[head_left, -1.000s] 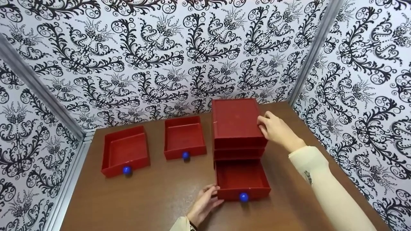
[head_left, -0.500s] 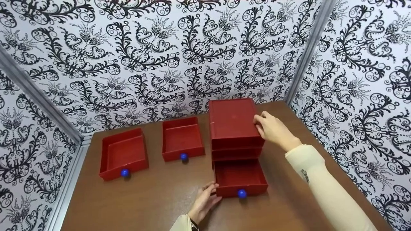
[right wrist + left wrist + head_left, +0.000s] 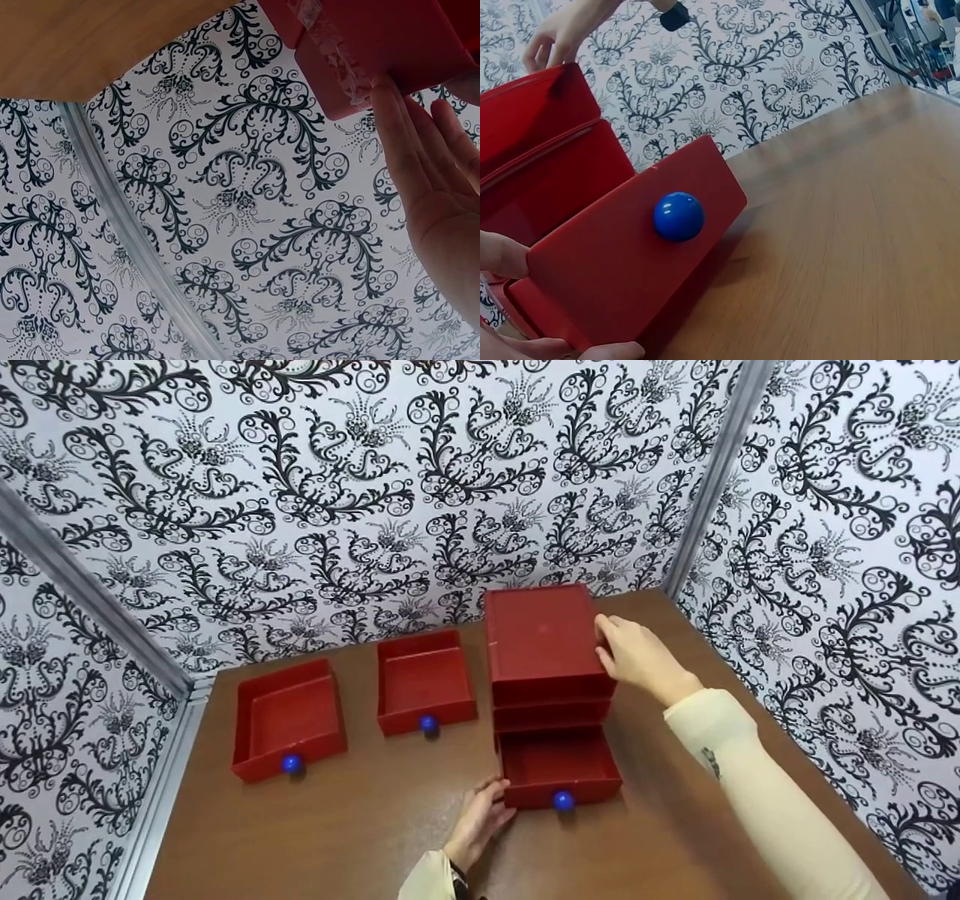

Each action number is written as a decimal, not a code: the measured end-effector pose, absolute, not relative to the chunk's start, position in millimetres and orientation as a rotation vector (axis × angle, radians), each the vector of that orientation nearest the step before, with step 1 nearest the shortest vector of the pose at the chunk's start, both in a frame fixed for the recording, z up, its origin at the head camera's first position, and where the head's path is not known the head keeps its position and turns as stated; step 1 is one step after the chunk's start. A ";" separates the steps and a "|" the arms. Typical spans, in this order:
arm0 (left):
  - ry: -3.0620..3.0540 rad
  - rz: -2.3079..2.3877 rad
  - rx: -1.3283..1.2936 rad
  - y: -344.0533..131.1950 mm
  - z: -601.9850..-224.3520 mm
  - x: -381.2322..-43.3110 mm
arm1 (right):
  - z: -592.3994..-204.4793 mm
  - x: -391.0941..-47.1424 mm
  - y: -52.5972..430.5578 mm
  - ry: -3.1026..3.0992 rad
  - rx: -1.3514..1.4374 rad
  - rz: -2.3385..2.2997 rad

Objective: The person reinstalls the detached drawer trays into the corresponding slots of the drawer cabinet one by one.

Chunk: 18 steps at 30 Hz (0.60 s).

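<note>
A red drawer cabinet [image 3: 541, 631] stands toward the back right of the table, with two open slots above its partly pulled-out bottom drawer [image 3: 559, 761]. That drawer carries a blue ball knob [image 3: 679, 217] on its front. My left hand [image 3: 475, 823] pinches the left end of the drawer front, thumb above and fingers below in the left wrist view. At the cabinet's upper right edge, my right hand [image 3: 645, 656] rests against the side; its fingers [image 3: 397, 142] look nearly straight in the right wrist view. Both drawers outside the cabinet look bare inside.
Two loose red drawers, one at the far left [image 3: 292, 716] and one nearer the cabinet [image 3: 426, 682], lie on the brown wooden table [image 3: 337, 832], blue knobs facing forward. Patterned walls [image 3: 360, 472] with metal corner posts close in the back and sides.
The bottom drawer has slid some way further into the cabinet, and my left hand has moved forward with it. My right hand stays at the cabinet's edge. The head view has shifted slightly.
</note>
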<state>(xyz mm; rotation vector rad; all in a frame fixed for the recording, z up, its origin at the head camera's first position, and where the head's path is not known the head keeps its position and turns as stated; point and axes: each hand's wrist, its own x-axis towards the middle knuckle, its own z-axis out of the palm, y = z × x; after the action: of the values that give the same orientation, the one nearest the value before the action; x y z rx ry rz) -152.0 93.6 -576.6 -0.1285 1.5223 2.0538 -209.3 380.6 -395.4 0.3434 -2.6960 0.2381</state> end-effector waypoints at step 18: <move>1.670 1.965 -0.066 99.4 -578.8 -165.8 | -392.3 -208.0 379.6 -2.717 0.306 0.221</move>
<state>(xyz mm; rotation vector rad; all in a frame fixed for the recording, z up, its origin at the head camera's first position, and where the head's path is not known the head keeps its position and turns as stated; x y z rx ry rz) -165.8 99.4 -578.8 -0.0660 1.6701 1.9655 -208.0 379.6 -392.3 0.3062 -2.7167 0.2210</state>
